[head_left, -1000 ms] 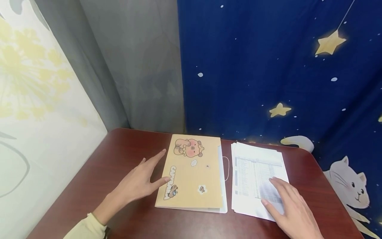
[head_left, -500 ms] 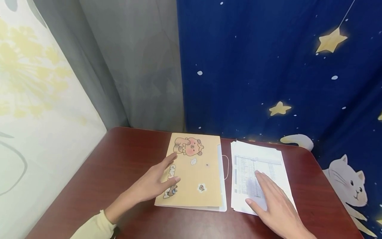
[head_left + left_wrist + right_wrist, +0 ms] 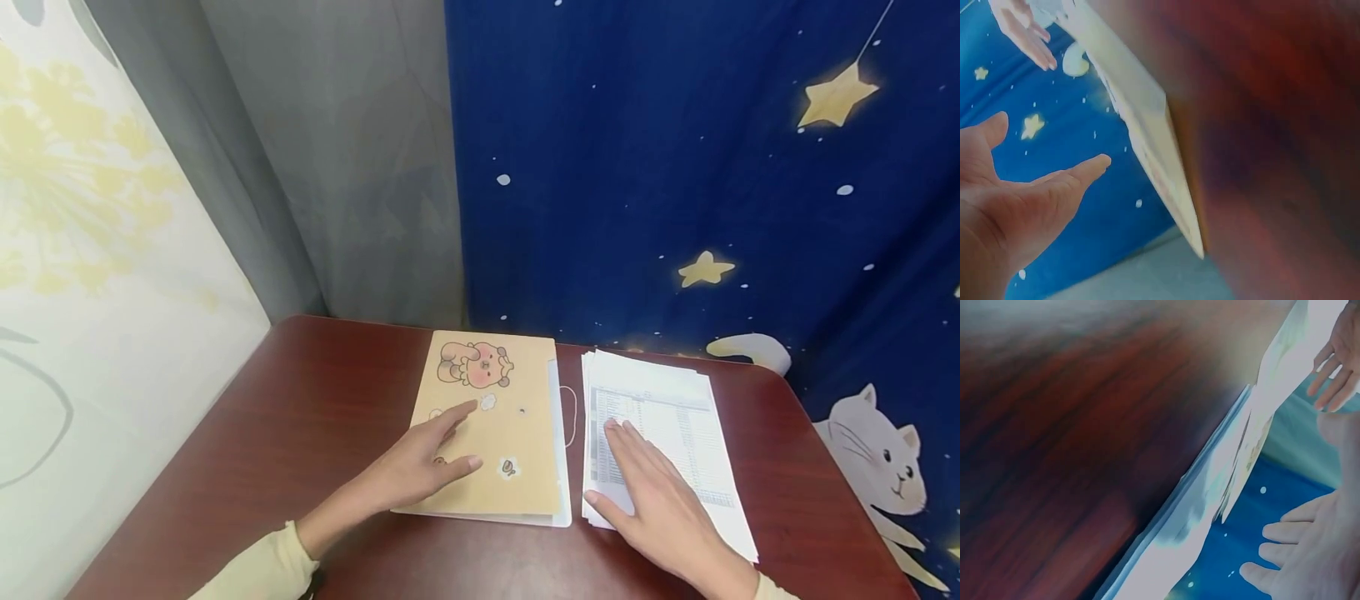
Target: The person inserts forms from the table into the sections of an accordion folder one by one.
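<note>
A yellow folder [image 3: 525, 433] with cartoon capybara prints lies flat on the table, its white inner sheet showing along the right and near edges. My left hand [image 3: 412, 471] is over the folder's left half, thumb and fingers spread, holding nothing. In the left wrist view a gap shows between that hand [image 3: 1035, 206] and the folder [image 3: 1147, 125]. Just right of the folder is a stack of printed papers [image 3: 690, 433], slightly fanned at its edges. Over its near left part is my right hand [image 3: 663, 512], fingers extended and empty; the right wrist view shows it [image 3: 1304, 550] apart from the papers [image 3: 1179, 544].
A thin white elastic loop [image 3: 574, 417] sticks out from the folder's right side, between folder and papers. The dark red wooden table [image 3: 300, 400] ends at a grey curtain [image 3: 360, 167] and a blue starry curtain [image 3: 637, 167]. A white patterned cloth [image 3: 112, 375] hangs at the left.
My left hand has moved right, from the folder's left edge to over its cover. My right hand has moved left across the papers. Folder and papers have stayed in place.
</note>
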A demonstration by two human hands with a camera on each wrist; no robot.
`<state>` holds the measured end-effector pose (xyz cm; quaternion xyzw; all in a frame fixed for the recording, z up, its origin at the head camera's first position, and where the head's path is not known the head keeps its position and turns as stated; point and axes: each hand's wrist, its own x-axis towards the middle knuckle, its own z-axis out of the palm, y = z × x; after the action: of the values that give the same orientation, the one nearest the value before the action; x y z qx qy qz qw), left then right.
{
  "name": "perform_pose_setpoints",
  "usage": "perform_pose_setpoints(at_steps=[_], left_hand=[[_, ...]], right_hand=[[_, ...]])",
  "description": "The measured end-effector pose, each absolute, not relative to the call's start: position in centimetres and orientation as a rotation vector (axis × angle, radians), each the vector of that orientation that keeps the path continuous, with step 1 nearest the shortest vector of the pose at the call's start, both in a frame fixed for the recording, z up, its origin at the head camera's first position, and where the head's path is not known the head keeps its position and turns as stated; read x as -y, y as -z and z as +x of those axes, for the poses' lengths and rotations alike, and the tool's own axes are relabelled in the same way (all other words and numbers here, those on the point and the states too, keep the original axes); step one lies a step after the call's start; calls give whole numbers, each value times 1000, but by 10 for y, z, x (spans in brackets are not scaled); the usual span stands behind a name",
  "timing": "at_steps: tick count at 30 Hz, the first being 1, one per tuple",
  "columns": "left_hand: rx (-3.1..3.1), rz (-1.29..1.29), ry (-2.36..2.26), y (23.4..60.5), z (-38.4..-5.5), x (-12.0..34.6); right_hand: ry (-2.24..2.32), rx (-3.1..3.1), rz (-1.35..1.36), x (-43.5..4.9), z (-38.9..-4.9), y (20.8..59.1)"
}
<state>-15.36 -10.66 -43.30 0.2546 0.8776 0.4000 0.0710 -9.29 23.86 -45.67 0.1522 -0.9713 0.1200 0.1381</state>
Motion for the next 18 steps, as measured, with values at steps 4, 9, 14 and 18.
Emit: perform_pose_setpoints(at_steps=[4,9,14,18], left_hand=[[-2655,773,-1090,440,-149,98],[-2653,911,-966,446,-144,89],[-2632,1037,-896,449,-145,82],[-2626,1065,-849,450,-146,75]], right_hand=[[-327,2851,470,-227,-97,460],[-298,2872,528,-215,-103,465],[-275,2896,568,-206,-106,470],[-276,2888,589,-204,-108,470]])
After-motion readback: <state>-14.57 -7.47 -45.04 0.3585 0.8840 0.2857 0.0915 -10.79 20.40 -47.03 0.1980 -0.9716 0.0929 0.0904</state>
